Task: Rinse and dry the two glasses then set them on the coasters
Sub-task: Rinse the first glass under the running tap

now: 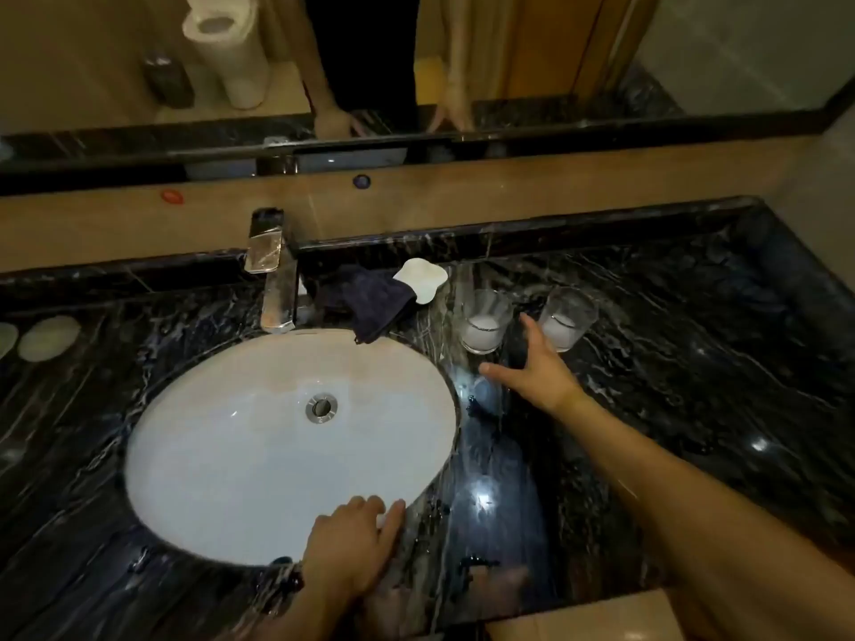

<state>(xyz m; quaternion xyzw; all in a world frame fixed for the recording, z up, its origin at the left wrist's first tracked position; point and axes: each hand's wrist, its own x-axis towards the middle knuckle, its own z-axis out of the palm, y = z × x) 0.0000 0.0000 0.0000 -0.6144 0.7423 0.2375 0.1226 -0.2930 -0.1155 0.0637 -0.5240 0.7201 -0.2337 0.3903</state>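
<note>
Head view: the right hand [532, 367], fingers spread and holding nothing, reaches between two glasses [486, 322] just beyond its fingertips. The left hand [356, 543] rests flat on the sink [208, 455] rim. Take the nearer glass low around its body; wet glass likely slips. Dark marble worktop [694, 363], dim bathroom, mirror behind; coasters [48, 337] lie far left.

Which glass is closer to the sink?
The left glass, beside the dark cloth. The other glass stands farther right, past the reaching right hand.
</note>
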